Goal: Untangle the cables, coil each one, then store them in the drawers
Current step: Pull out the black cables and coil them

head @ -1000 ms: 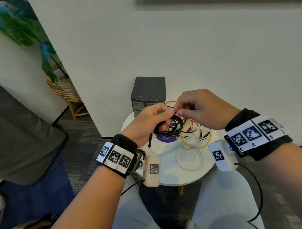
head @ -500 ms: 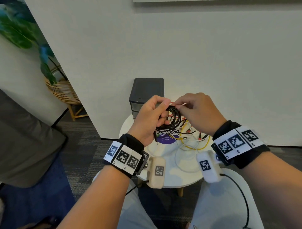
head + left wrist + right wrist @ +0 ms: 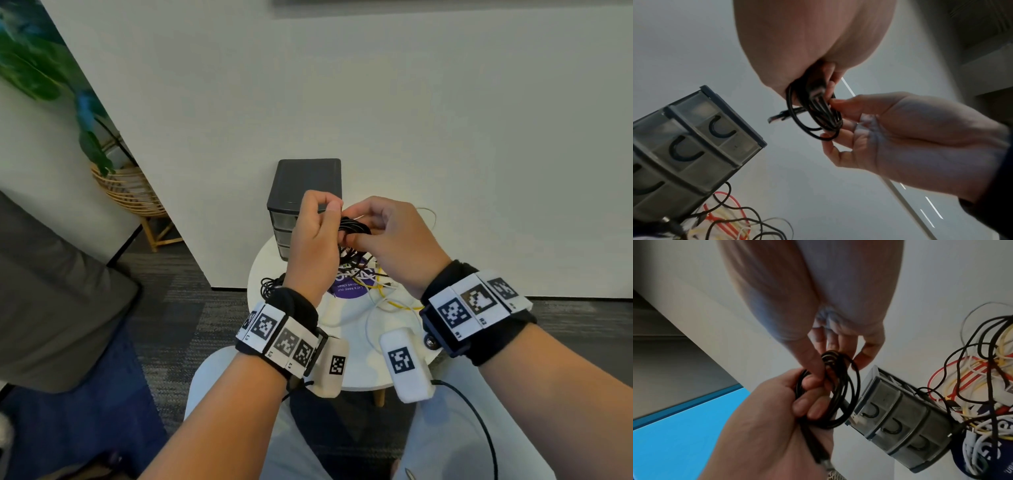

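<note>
A black cable coil (image 3: 354,229) hangs between both hands above the small round white table (image 3: 356,346). My left hand (image 3: 325,219) grips one side of the coil (image 3: 838,394) with curled fingers. My right hand (image 3: 363,236) pinches its strands (image 3: 818,116) from the other side. A plug end sticks out of the coil toward the drawers. The dark grey drawer unit (image 3: 305,181) stands at the table's back with all three translucent drawers (image 3: 694,146) closed. Under the hands lies a tangle of red, yellow, white and black cables (image 3: 380,287).
Another black cable bundle (image 3: 270,287) lies at the table's left edge. A purple round sticker (image 3: 349,289) sits under the tangle. A white wall stands right behind the table. A wicker plant basket (image 3: 130,192) and a grey sofa (image 3: 51,291) are at the left.
Both hands have come closer together and moved up toward the drawer unit. The coil is now gathered tighter between them.
</note>
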`<state>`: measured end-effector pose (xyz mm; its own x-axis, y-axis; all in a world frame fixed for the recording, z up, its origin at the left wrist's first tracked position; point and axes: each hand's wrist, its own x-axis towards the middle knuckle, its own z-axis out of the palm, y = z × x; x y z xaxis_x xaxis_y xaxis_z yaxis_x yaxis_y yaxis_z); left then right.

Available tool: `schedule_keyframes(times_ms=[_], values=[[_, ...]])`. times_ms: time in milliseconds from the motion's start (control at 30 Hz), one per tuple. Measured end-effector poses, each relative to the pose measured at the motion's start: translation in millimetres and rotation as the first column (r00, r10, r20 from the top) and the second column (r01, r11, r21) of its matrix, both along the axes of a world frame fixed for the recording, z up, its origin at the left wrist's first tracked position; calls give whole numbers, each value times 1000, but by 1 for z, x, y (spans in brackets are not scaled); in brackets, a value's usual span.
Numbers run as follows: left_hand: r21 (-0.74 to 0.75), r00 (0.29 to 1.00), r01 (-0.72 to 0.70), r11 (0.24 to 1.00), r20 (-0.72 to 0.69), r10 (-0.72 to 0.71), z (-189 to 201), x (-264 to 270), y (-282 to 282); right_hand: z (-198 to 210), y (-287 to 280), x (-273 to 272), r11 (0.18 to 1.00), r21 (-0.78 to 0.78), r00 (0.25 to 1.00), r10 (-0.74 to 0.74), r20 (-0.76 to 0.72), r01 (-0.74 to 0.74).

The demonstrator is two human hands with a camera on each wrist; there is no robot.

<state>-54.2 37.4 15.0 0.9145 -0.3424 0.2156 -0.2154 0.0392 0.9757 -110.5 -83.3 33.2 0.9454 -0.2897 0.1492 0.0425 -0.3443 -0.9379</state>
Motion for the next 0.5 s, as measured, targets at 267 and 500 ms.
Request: schedule_keyframes(times_ms=[267, 500], values=[[162, 987, 160, 974, -8, -161, 2, 11, 5, -15, 2, -3, 977, 179, 992, -106, -64, 116], [160, 990, 143, 977, -40, -138, -1, 13, 7, -21, 6, -1, 834, 549, 998, -54, -21, 57]])
